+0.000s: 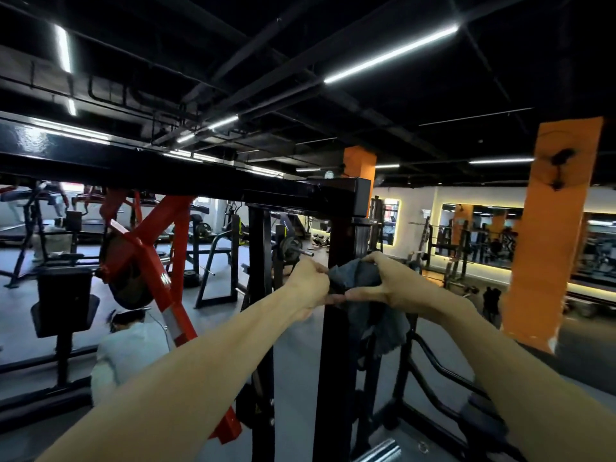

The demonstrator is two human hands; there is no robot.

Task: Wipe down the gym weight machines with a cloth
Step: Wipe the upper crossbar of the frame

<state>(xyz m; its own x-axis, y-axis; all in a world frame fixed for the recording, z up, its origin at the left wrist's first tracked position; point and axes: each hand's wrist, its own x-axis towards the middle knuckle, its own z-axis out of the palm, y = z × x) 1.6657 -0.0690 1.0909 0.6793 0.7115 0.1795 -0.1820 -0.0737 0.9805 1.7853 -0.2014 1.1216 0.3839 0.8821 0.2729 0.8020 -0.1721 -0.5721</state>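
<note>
Both hands meet at the black post [336, 328], which runs straight up and down: right hand [390, 285] grips the cloth [358, 278] against it, left hand [308, 285] pinches the cloth's near edge.

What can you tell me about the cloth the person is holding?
The cloth is dark grey and looks soft and a bit worn, like a rag. It is bunched up at the top, where both hands hold it: the left hand pinches its left edge and the right hand grips it from above and below. The rest hangs down loose and crumpled. It sits against the black upright post of a weight machine, just below the top corner of the frame.
</note>
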